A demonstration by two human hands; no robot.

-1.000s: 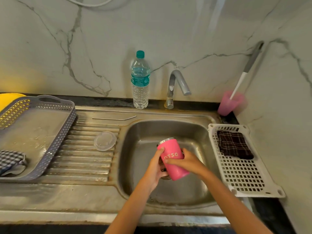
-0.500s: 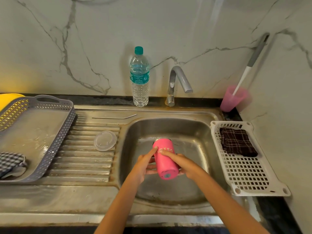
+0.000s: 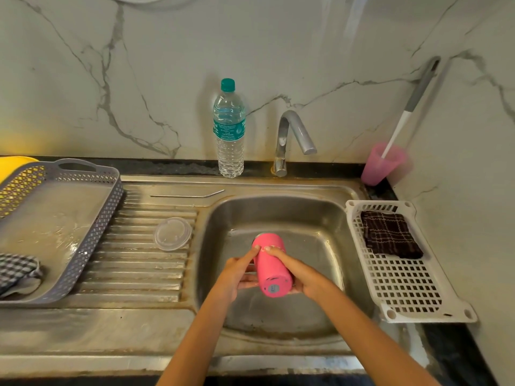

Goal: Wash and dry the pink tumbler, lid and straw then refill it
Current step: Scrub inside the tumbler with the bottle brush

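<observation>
The pink tumbler [image 3: 271,263] is tipped over above the sink basin [image 3: 278,218], mouth pointing away and down, base toward me. My left hand [image 3: 237,274] holds its left side and my right hand [image 3: 299,274] holds its right side, thumbs lying on top. The clear lid [image 3: 172,233] lies flat on the ribbed drainboard. A metal straw [image 3: 186,195] lies along the back of the drainboard. A water bottle [image 3: 229,129] with a teal cap stands upright by the wall.
The tap [image 3: 289,140] stands behind the basin, with no water running. A grey basket [image 3: 83,232] with a checked cloth [image 3: 16,271] sits at left. A white rack [image 3: 404,288] with a dark cloth [image 3: 390,235] is at right. A pink cup [image 3: 383,165] holds a brush.
The tumbler has been tipped from nearly upright to mouth-down over the basin, its base now turned toward me. Both hands stay on it and have lowered slightly.
</observation>
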